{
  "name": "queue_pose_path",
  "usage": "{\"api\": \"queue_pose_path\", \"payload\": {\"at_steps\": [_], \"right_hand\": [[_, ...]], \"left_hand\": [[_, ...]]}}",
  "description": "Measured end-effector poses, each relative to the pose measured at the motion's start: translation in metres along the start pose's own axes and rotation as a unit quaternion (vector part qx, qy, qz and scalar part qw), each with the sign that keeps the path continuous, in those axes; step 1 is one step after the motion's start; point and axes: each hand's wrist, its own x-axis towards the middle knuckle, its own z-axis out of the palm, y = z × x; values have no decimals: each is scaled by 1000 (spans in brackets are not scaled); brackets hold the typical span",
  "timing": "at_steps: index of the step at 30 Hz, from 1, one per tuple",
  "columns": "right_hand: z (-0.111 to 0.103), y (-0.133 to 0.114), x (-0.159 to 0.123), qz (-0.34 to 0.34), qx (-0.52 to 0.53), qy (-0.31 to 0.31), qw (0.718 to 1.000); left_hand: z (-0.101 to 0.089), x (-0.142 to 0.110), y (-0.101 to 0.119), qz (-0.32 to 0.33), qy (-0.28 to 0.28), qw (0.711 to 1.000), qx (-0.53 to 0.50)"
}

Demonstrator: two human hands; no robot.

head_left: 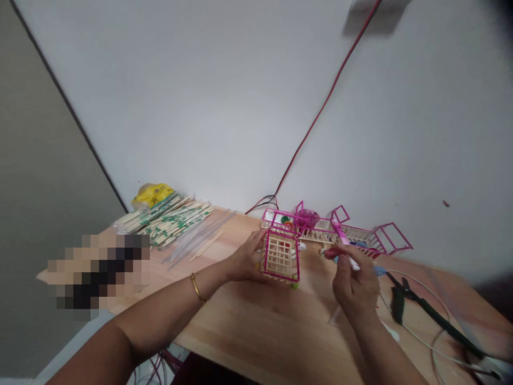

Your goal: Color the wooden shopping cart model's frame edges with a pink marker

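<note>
My left hand (pixel 245 262) grips the left side of a small cage-like model (pixel 280 255) made of wooden sticks with pink-painted edges, held just above the wooden table (pixel 260 326). My right hand (pixel 355 283) is closed round a pink and white pen-like tool (pixel 344 243), its tip pointing toward the model. Behind them stands a longer stick structure (pixel 340 232) with pink frames.
A heap of wrapped wooden chopsticks (pixel 168 219) and a yellow packet (pixel 154 194) lie at the back left. Black pliers (pixel 398 299) and white and black cables (pixel 436 321) lie on the right. A red wire (pixel 320 112) runs up the white wall.
</note>
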Motion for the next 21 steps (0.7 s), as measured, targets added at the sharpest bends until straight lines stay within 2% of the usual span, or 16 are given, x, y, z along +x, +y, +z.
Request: {"api": "queue_pose_path", "payload": {"at_steps": [3, 7, 11, 14, 18, 21], "right_hand": [[7, 10, -9, -10, -14, -13, 1000], [5, 10, -12, -24, -8, -32, 999], [-7, 1, -7, -46, 16, -19, 999], [-16, -6, -5, -51, 27, 19, 998], [-21, -12, -5, -63, 13, -46, 997], [-20, -12, -3, -73, 9, -69, 995]], "left_hand": [[0, 0, -2, -6, -17, 1000, -10], [0, 0, 0, -2, -41, 998, -54], [0, -3, 1, -23, -61, 990, -128], [-1, -5, 1, -47, -69, 985, -149], [-1, -6, 6, -57, -74, 989, -119], [1, -6, 10, -64, -80, 989, -106]]}}
